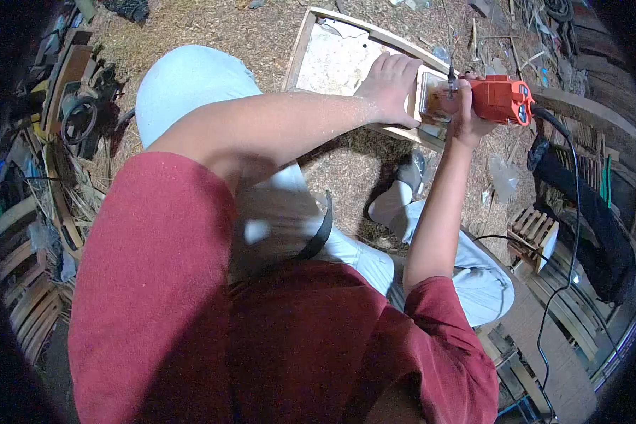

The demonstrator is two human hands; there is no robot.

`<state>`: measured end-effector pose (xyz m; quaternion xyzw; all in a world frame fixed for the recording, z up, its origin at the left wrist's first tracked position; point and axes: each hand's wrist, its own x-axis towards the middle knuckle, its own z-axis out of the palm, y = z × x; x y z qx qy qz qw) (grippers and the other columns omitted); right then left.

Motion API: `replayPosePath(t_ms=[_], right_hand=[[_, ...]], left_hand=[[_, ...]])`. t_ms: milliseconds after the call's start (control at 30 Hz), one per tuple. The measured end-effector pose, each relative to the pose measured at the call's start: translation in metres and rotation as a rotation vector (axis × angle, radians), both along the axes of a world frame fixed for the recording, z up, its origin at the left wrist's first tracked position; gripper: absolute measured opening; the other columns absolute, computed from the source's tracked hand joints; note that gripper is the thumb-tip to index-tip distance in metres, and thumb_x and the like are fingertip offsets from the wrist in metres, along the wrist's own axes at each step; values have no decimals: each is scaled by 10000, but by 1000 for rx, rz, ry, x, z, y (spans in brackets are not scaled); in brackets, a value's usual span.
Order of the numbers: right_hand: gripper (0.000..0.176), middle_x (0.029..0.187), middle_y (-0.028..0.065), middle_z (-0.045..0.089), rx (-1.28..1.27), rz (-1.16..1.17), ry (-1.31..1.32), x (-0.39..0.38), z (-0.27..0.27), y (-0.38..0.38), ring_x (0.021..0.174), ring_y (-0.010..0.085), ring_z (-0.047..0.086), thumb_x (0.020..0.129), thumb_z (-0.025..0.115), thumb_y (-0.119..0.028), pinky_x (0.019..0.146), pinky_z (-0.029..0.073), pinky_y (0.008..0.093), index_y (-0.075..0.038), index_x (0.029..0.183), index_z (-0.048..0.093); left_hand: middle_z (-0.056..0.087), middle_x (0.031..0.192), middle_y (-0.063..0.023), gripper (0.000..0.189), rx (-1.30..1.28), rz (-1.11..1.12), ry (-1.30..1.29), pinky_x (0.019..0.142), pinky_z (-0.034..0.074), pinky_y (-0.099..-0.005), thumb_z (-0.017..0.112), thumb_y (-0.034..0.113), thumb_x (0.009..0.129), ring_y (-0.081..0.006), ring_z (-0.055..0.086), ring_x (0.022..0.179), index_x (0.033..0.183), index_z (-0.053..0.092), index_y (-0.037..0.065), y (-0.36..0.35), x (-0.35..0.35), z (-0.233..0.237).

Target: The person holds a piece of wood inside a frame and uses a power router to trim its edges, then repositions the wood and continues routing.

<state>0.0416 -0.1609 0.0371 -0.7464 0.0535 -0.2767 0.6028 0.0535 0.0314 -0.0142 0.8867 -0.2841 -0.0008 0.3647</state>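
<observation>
My right hand (468, 116) is wrapped around an orange corded trim router (499, 99), which lies on its side with its base turned toward my left hand. Wood dust clouds the router's clear base (434, 99). My left hand (391, 85) lies flat with its fingers spread across a shallow wooden frame (299, 51), beside a pale wooden strip (415, 94) near the router's base. The frame holds a white, stained panel (330, 62). What the router's bit touches cannot be made out.
Wood shavings (212, 28) cover the ground. A black power cord (576, 191) runs from the router down the right side. A small slatted wooden piece (533, 232) stands at the right, near dark cloth (586, 219). Planks (32, 311) and scraps line the left.
</observation>
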Motion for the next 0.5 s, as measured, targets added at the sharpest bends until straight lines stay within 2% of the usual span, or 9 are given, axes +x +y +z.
replayPosePath(t_ms=[233,433,500], right_hand=[[551,1093,64,703,80,-16,43,-2,6,7,993,193,696,797,888,-49,923,561,325,-34,1236,555],[560,1071,81,707,66,-2,-70,3,4,10,987,193,701,800,875,-21,920,568,331,-22,1253,546],[556,1076,114,712,-127,-25,-37,6,4,-1,991,221,709,800,850,-6,922,579,382,-15,1264,543]], left_hand=[[428,1529,-239,1260,21,-4,3,1286,192,-559,909,595,637,-406,350,1494,1575,307,7,-1,1,-1],[424,1535,-234,1264,30,-9,11,1292,180,-562,912,597,633,-403,341,1504,1575,309,8,0,1,1],[416,1545,-233,1269,39,-14,24,1294,175,-564,913,600,633,-402,330,1513,1577,306,8,0,1,1]])
